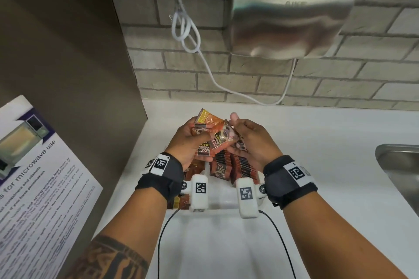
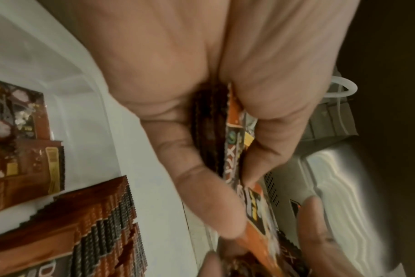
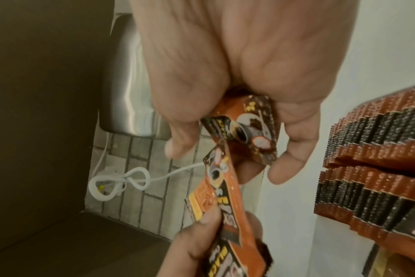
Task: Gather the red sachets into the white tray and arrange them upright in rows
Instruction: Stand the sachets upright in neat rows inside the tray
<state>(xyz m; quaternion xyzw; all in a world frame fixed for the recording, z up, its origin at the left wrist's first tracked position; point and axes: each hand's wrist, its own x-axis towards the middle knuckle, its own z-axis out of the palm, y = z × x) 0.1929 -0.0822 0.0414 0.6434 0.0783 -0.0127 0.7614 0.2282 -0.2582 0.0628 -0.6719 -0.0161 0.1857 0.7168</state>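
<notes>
Both hands hover over the white tray (image 1: 223, 198) on the white counter. My left hand (image 1: 199, 135) grips a small bunch of red sachets (image 1: 205, 123) fanned out at mixed angles; in the left wrist view the bunch (image 2: 235, 150) sits edge-on between thumb and fingers. My right hand (image 1: 238, 135) pinches one red sachet (image 3: 251, 131) that overlaps the bunch. Below the hands, rows of upright sachets (image 1: 241, 165) stand in the tray. A few more sachets (image 2: 24, 150) lie flat at its left side.
A steel hand dryer (image 1: 290, 18) hangs on the brick wall ahead, with a looped white cable (image 1: 188, 29) trailing down. A steel sink (image 1: 399, 165) is at the right. A brown panel with a microwave notice (image 1: 34, 176) closes off the left.
</notes>
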